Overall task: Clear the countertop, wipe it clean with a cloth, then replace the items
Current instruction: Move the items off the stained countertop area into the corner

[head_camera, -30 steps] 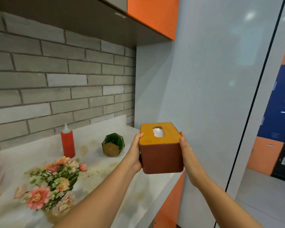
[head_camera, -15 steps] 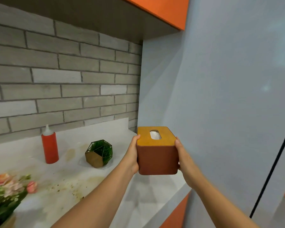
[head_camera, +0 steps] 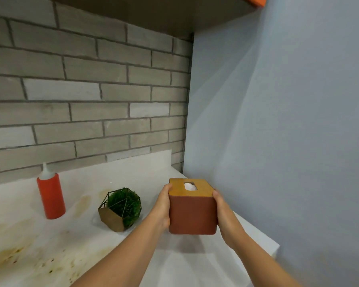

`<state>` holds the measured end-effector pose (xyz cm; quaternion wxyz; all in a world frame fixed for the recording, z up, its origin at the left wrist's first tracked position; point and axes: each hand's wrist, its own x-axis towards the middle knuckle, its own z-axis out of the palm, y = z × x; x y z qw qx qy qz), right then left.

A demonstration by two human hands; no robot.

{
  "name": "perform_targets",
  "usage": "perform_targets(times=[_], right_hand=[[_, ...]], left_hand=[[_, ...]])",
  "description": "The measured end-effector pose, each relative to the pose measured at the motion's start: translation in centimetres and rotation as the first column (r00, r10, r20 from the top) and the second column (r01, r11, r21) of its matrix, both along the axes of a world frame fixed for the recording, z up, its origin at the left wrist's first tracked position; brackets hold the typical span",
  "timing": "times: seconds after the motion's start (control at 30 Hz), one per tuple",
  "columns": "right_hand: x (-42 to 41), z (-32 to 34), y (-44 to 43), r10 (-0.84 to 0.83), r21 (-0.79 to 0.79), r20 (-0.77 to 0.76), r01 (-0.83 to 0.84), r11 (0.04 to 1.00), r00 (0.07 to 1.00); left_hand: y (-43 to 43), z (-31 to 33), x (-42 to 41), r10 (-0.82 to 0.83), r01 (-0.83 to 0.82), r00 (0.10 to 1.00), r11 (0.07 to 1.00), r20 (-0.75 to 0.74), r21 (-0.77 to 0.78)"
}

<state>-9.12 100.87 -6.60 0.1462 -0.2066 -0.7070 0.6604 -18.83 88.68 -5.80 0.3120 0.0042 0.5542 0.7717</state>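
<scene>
A brown tissue box [head_camera: 192, 214] with a yellow wooden lid and a white tissue in its slot is held between both hands, just above the right end of the white countertop [head_camera: 197, 264]. My left hand [head_camera: 161, 206] grips its left side, thumb on the lid's edge. My right hand [head_camera: 224, 212] grips the right side. To the left, a red squeeze bottle [head_camera: 50, 193] with a white nozzle stands near the brick wall. A green plant in a gold wire pot [head_camera: 120, 209] sits between bottle and box. Yellow-brown stains [head_camera: 29, 257] cover the countertop's left part.
A grey brick wall [head_camera: 87, 96] backs the countertop, and a pale blue-grey side panel [head_camera: 288, 131] closes its right end. A dark cabinet underside [head_camera: 143, 13] hangs overhead. The countertop's front right corner [head_camera: 275, 246] lies close to my right forearm.
The view has swung left and down, so the flower bouquet and the room at the right have left the frame. The box, held in both hands, has come lower and closer to the countertop.
</scene>
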Motion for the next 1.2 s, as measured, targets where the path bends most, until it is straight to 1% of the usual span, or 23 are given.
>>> perform_targets(times=[0.13, 0.23, 0.27, 0.33, 0.43, 0.5, 0.6, 0.63, 0.67, 0.7, 0.77, 0.8, 0.83, 0.87, 0.93, 1.0, 1.07, 1.1, 1.17, 1.2], right_hand=[[-2.0, -1.2, 0.8, 0.037, 0.074, -0.005, -0.036, 0.997, 0.999], [-2.7, -1.3, 1.2, 0.048, 0.110, -0.030, -0.045, 0.993, 0.998], [-3.1, -1.3, 1.3, 0.053, 0.131, -0.031, -0.049, 0.990, 0.998], [-4.1, -1.5, 1.4, 0.054, 0.203, -0.015, -0.050, 0.978, 0.998], [-5.9, -2.8, 1.4, 0.053, 0.317, 0.045, -0.065, 0.946, 0.998], [-6.8, -3.9, 0.9, 0.078, 0.378, 0.083, -0.103, 0.920, 0.994], [-8.0, -5.0, 0.3, 0.139, 0.439, 0.137, -0.186, 0.879, 0.981], [-8.5, -5.1, 0.5, 0.154, 0.458, 0.157, -0.210, 0.864, 0.976], [-8.9, -5.2, 0.8, 0.167, 0.487, 0.168, -0.229, 0.843, 0.972], [-9.4, -5.0, 1.5, 0.178, 0.549, 0.180, -0.249, 0.798, 0.967], [-10.6, -4.6, 3.4, 0.157, 0.720, 0.211, -0.262, 0.643, 0.965], [-11.4, -4.3, 4.7, 0.137, 0.774, 0.195, -0.238, 0.587, 0.971], [-12.4, -4.0, 6.2, 0.134, 0.795, 0.164, -0.211, 0.569, 0.977], [-13.5, -3.7, 7.5, 0.145, 0.800, 0.133, -0.192, 0.568, 0.980], [-15.8, -3.7, 10.1, 0.208, 0.810, 0.101, -0.202, 0.551, 0.973], [-17.6, -3.9, 11.9, 0.306, 0.818, 0.109, -0.260, 0.513, 0.946], [-18.8, -4.2, 12.7, 0.387, 0.797, 0.164, -0.353, 0.490, 0.907], [-19.1, -4.3, 12.9, 0.415, 0.786, 0.182, -0.385, 0.483, 0.891], [-19.9, -4.9, 13.5, 0.420, 0.782, 0.184, -0.392, 0.485, 0.889], [-20.3, -5.1, 13.8, 0.408, 0.786, 0.177, -0.379, 0.489, 0.895]], left_hand=[[1.0, -0.7, -2.2, -0.026, 0.026, 0.999, 0.999, -0.025, -0.018], [1.4, -0.7, -3.3, -0.015, 0.014, 0.999, 0.999, -0.037, -0.036], [1.5, -0.7, -3.8, 0.023, -0.024, 0.999, 0.999, -0.034, -0.045], [2.1, -1.3, -5.1, 0.148, -0.152, 0.988, 0.985, -0.051, -0.086], [2.7, -2.4, -6.9, 0.293, -0.314, 0.948, 0.927, -0.127, -0.206], [2.7, -2.5, -7.2, 0.361, -0.397, 0.917, 0.861, -0.168, -0.319], [2.9, -2.9, -7.9, 0.423, -0.477, 0.879, 0.762, -0.222, -0.438], [2.9, -3.0, -8.3, 0.445, -0.490, 0.870, 0.734, -0.212, -0.470], [3.0, -3.3, -8.8, 0.472, -0.506, 0.857, 0.699, -0.207, -0.506], [3.2, -3.4, -9.1, 0.488, -0.521, 0.845, 0.659, -0.219, -0.542], [3.6, -3.1, -8.8, 0.469, -0.555, 0.827, 0.588, -0.312, -0.588], [4.0, -3.0, -8.4, 0.435, -0.574, 0.818, 0.573, -0.376, -0.585], [4.4, -3.0, -7.8, 0.407, -0.583, 0.812, 0.586, -0.419, -0.562], [4.9, -3.2, -7.3, 0.384, -0.575, 0.816, 0.618, -0.433, -0.536], [5.8, -4.1, -6.7, 0.340, -0.534, 0.838, 0.669, -0.427, -0.517], [6.4, -4.7, -6.7, 0.301, -0.516, 0.845, 0.679, -0.443, -0.523], [6.6, -4.9, -7.2, 0.261, -0.501, 0.847, 0.683, -0.463, -0.532], [6.4, -5.1, -7.5, 0.228, -0.483, 0.849, 0.699, -0.476, -0.527], [5.8, -5.6, -8.3, 0.134, -0.417, 0.855, 0.753, -0.501, -0.510], [5.4, -5.9, -8.7, 0.067, -0.380, 0.855, 0.757, -0.515, -0.531]])
